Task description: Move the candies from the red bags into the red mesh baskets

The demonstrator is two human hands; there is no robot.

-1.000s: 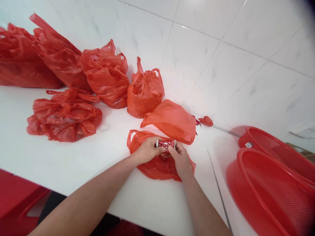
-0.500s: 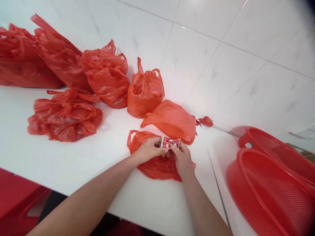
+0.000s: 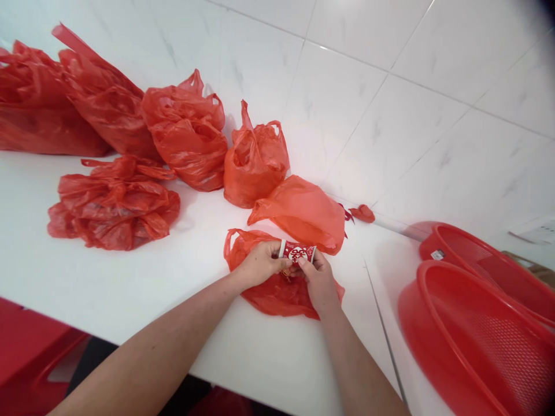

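Observation:
Between my two hands is a small red and white printed packet (image 3: 296, 253), its light ends at left and right. My left hand (image 3: 262, 264) pinches its left end, thumb in front. My right hand (image 3: 319, 278) grips the right side with its thumb on the print. Directly under the hands a red plastic bag (image 3: 277, 297) lies flattened on the white table (image 3: 208, 231). A small gold-coloured piece (image 3: 287, 274) shows just below the packet; I cannot make out what it is.
Behind my hands lies another red bag (image 3: 303, 211). Several filled red bags (image 3: 184, 138) stand along the tiled wall, and a bunched bag (image 3: 115, 205) lies at left. Red baskets (image 3: 472, 346) stand at right. A small red scrap (image 3: 363, 214) lies by the wall.
The packet has shifted slightly left and tilted a little in my hands. Both hands keep their hold on it; the bags have stayed put.

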